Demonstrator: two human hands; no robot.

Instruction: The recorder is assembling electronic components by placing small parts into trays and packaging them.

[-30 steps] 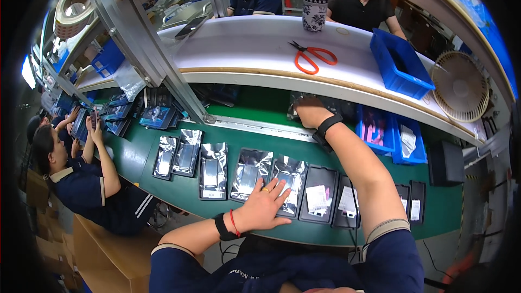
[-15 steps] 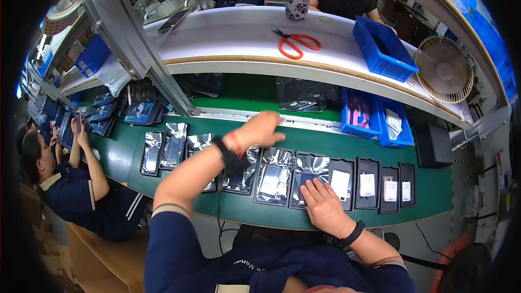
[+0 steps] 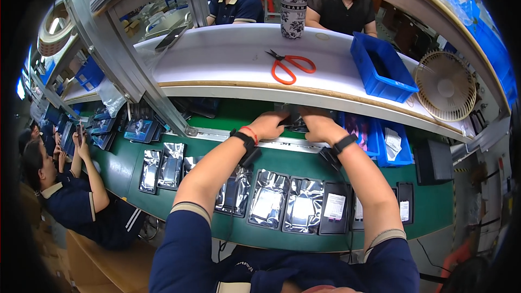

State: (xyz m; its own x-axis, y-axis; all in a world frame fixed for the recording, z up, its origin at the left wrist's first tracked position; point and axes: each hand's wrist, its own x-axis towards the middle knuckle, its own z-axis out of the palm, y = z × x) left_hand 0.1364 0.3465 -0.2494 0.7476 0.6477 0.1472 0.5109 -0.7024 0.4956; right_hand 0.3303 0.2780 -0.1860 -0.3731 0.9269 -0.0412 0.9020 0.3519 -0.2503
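Both my arms stretch forward over the green bench to the space beneath the white shelf. My left hand has its fingers bent onto a dark, shiny anti-static bag. From the other side my right hand has curled fingers at the same bag; its fingertips are partly hidden. Below my arms runs a row of black trays. Several carry silver bags, such as the bagged tray and its neighbour. A black tray right of these bears a white labelled piece. My right forearm covers part of the row.
On the shelf lie orange-handled scissors, beside a patterned bottle and a blue bin. Blue bins stand beneath, near a fan. A metal post rises at left. Co-workers sit left and opposite.
My right hand has left the bagged tray and reached forward under the shelf. My left hand has also moved to the anti-static bags there. The view has tilted slightly upward.
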